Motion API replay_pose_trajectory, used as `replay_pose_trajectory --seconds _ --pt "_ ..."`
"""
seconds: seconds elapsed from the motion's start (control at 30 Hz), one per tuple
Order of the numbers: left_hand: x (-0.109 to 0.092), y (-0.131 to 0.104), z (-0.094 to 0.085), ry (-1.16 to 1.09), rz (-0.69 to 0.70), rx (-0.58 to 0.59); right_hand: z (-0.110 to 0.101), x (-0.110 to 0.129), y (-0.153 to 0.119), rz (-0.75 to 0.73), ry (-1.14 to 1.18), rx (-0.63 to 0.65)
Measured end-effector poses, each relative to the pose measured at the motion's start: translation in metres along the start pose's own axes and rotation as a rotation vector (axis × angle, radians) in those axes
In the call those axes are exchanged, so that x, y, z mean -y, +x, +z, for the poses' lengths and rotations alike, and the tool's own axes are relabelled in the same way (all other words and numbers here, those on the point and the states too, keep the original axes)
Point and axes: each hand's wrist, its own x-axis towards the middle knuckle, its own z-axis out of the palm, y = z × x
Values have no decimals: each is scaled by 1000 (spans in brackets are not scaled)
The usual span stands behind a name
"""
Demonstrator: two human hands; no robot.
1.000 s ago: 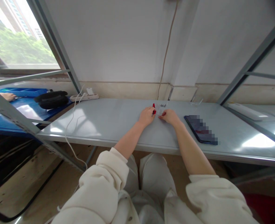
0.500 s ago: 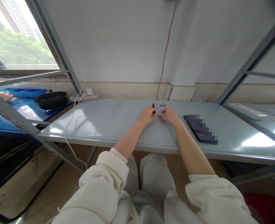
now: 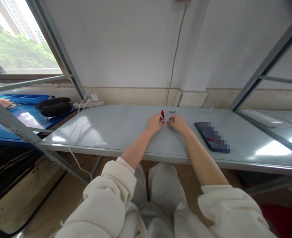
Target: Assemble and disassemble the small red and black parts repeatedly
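A small red and black object (image 3: 163, 113) stands at the fingertips of my left hand (image 3: 155, 123), whose fingers are curled around its near side. A clear plastic container (image 3: 172, 110) with small dark pieces in it is just beyond my right hand (image 3: 176, 122). The thumb and fingers of my right hand are pinched together at the container's near edge; what they hold is too small to make out. Both hands are close together over the grey table (image 3: 121, 132), a narrow gap between them.
A dark phone (image 3: 207, 135) lies to the right of my right arm. Behind it is a clear holder (image 3: 207, 108). At the left are a power strip (image 3: 89, 103) with a white cable, a black case (image 3: 54, 107), a blue tray (image 3: 24, 98) and another person's hand (image 3: 2, 102).
My left fingers have slid slightly nearer to me along the red and black object, showing more of its black part. My right fingers have shifted slightly left. The view has moved a little.
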Motion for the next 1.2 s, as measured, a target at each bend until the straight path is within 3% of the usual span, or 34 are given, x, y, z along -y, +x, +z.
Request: replay_pose_trajectory --seconds 0.1,0.23,0.33,0.43,0.57,1.2 --pt "1 2 1 -48 -24 -51 -1 3 0 4 30 -1" --pt "-2 5 -2 -85 -54 -202 -2 8 0 33 150 -19" --pt "-4 5 -4 -109 -82 -277 -2 10 -1 77 378 90" --pt "-4 5 -3 -135 -95 -275 -1 10 -2 93 574 200" --pt "-4 5 -2 -152 -98 -255 -1 8 -4 72 694 249" --pt "-7 6 -6 -247 -197 -215 -1 7 -5 -2 684 266"
